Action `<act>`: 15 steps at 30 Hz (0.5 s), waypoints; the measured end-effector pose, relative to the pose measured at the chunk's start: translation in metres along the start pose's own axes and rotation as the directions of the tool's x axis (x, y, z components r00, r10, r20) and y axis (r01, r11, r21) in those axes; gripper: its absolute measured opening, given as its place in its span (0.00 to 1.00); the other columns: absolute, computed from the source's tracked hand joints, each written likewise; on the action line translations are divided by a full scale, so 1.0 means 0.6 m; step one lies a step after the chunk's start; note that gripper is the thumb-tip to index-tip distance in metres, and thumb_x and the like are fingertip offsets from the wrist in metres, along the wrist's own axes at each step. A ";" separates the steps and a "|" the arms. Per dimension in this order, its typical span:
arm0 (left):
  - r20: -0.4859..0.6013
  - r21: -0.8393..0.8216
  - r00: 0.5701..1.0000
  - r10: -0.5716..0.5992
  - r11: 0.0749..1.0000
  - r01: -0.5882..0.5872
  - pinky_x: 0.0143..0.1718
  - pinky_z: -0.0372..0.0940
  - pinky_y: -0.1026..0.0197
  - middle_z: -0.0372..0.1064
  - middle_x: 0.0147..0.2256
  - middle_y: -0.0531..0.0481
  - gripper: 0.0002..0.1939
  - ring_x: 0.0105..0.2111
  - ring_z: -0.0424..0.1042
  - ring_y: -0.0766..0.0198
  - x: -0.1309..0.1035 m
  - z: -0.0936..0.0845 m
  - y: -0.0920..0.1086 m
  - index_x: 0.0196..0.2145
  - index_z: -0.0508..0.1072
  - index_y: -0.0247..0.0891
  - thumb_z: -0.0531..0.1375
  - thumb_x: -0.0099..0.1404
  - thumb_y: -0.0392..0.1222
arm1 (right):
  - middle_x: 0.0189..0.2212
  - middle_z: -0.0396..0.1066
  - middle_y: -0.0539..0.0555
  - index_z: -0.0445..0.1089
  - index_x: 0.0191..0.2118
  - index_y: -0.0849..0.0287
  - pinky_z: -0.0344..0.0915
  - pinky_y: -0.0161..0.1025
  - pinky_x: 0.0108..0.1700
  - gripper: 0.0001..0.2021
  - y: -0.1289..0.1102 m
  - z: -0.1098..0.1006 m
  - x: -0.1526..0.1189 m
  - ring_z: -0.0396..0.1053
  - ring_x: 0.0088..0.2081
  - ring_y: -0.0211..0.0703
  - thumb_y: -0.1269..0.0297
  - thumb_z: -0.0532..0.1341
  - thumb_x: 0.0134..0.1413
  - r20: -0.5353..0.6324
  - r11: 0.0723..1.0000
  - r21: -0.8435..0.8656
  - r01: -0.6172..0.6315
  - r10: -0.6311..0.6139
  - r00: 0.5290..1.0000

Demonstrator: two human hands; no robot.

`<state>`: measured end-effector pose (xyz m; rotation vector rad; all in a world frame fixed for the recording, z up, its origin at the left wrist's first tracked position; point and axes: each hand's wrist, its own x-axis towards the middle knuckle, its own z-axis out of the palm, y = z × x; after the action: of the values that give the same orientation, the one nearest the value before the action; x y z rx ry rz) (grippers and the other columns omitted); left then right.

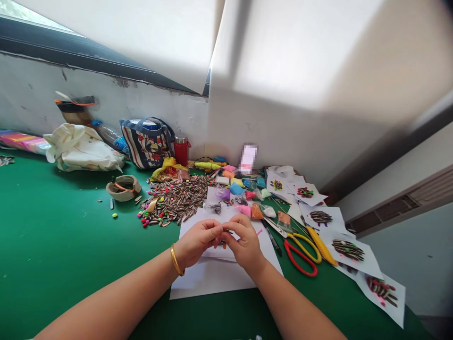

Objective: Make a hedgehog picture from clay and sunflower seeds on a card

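My left hand, with a gold bangle at the wrist, meets my right hand over white paper. Fingertips of both are pinched together, and whatever sits between them is too small to name. Dark and orange bits show just beneath the fingers. Behind the left hand spreads a pile of striped seeds mixed with coloured balls. Small bags of coloured clay, one of them orange, lie beyond the right hand.
Red-and-yellow scissors, a black pen and a yellow cutter lie right of the paper. Seed-decorated sheets line the right edge. A bowl, a striped bag and a red bottle stand further back left.
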<state>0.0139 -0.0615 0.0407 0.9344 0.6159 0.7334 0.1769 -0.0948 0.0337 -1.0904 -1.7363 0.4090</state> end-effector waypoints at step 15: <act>-0.041 0.054 0.999 0.008 0.999 -0.006 0.30 0.58 0.63 0.66 0.25 0.51 0.16 0.26 0.63 0.68 -0.002 -0.001 0.003 0.27 0.73 0.33 0.67 0.56 0.50 | 0.35 0.63 0.53 0.75 0.42 0.51 0.70 0.42 0.38 0.08 -0.001 0.001 -0.001 0.67 0.37 0.43 0.62 0.60 0.60 0.004 1.000 0.022 -0.010 0.010 1.000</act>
<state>0.0123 -0.0614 0.0423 0.9737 0.6720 0.7471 0.1760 -0.0957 0.0335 -1.0835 -1.7260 0.4360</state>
